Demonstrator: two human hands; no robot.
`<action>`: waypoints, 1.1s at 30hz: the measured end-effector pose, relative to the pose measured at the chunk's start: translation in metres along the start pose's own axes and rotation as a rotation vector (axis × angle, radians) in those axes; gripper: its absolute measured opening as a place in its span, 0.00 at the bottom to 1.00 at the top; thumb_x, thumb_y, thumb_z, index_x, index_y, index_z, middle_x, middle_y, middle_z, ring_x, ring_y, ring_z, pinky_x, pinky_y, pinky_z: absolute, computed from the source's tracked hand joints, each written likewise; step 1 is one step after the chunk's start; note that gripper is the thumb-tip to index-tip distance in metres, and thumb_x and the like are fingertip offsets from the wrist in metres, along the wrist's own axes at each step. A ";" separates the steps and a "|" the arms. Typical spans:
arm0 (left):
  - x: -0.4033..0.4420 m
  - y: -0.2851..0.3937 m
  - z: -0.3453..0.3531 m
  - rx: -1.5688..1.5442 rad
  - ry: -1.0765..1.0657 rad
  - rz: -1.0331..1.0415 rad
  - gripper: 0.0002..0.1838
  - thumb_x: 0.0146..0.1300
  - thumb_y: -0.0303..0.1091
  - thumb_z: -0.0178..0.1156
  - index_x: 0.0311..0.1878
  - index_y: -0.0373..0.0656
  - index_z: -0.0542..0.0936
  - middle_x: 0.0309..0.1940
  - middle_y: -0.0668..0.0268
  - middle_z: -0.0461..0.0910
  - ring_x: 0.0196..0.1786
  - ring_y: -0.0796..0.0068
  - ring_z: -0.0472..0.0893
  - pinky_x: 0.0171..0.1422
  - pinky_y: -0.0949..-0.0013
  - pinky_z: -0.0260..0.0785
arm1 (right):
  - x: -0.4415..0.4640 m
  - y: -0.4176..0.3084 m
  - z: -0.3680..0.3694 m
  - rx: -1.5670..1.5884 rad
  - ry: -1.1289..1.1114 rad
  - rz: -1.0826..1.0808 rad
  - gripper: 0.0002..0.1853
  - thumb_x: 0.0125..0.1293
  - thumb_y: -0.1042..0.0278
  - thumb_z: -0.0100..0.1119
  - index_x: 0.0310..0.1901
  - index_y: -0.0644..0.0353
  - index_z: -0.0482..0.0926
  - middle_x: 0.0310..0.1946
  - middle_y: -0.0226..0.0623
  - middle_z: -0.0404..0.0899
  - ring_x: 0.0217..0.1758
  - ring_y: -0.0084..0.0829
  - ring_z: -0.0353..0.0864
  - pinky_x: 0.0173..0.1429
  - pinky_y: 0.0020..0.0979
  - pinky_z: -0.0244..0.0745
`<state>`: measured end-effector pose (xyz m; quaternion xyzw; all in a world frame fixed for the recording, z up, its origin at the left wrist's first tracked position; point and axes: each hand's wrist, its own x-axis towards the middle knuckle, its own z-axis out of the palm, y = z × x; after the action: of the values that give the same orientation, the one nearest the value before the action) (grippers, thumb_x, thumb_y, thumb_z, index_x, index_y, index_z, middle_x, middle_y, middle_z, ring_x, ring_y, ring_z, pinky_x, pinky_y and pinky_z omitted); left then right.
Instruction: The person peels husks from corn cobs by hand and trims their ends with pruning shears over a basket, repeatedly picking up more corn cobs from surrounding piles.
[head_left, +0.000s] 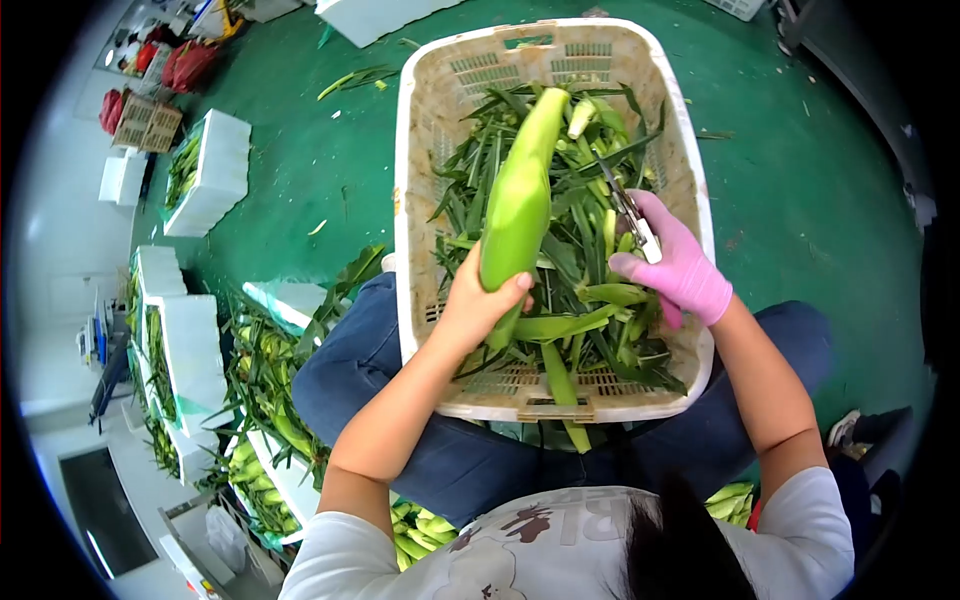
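Observation:
My bare left hand (478, 302) is wrapped round the lower part of an ear of corn (522, 205) in its green husk. The ear slants upward, with its pale cut end at the top. In a pink glove, my right hand (688, 268) grips a pair of shears (634, 222) with white on the handles. The blades point up and left, apart from the ear. Both hands are over a white plastic basket (404, 190) that holds cut corn leaves (575, 245) and stalk pieces. Part of the shears' handles is hidden by the glove.
The basket stands between my knees. At my left are a heap of leafy corn (285, 400) and white foam boxes (190, 350). Another foam box (222, 165) with leaves stands farther off on the green floor (300, 130). A person's shoe (843, 428) shows at right.

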<state>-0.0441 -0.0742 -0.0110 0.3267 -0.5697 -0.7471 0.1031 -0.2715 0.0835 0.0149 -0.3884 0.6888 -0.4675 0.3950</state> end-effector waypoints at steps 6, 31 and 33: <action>-0.005 -0.009 0.006 0.205 -0.304 -0.041 0.35 0.56 0.51 0.74 0.57 0.38 0.72 0.34 0.61 0.80 0.31 0.70 0.81 0.37 0.67 0.76 | -0.010 0.012 -0.029 -0.346 -0.056 -0.304 0.45 0.51 0.58 0.73 0.69 0.66 0.64 0.58 0.52 0.73 0.64 0.52 0.71 0.72 0.43 0.65; 0.002 -0.005 -0.027 0.059 -0.299 -0.424 0.37 0.56 0.47 0.75 0.65 0.40 0.72 0.45 0.63 0.80 0.43 0.73 0.81 0.41 0.68 0.78 | -0.011 0.037 0.000 0.210 -0.016 0.234 0.15 0.60 0.60 0.65 0.42 0.61 0.75 0.31 0.35 0.80 0.34 0.29 0.79 0.47 0.34 0.77; 0.005 -0.020 -0.018 0.341 -0.160 -0.149 0.35 0.53 0.48 0.76 0.60 0.39 0.76 0.47 0.62 0.79 0.47 0.69 0.81 0.49 0.64 0.77 | -0.009 0.036 0.003 0.429 0.060 0.197 0.20 0.60 0.59 0.68 0.46 0.62 0.75 0.36 0.36 0.81 0.40 0.29 0.80 0.51 0.35 0.77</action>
<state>-0.0325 -0.0843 -0.0334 0.3205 -0.6685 -0.6688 -0.0549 -0.2709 0.1000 -0.0181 -0.2124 0.6197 -0.5738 0.4915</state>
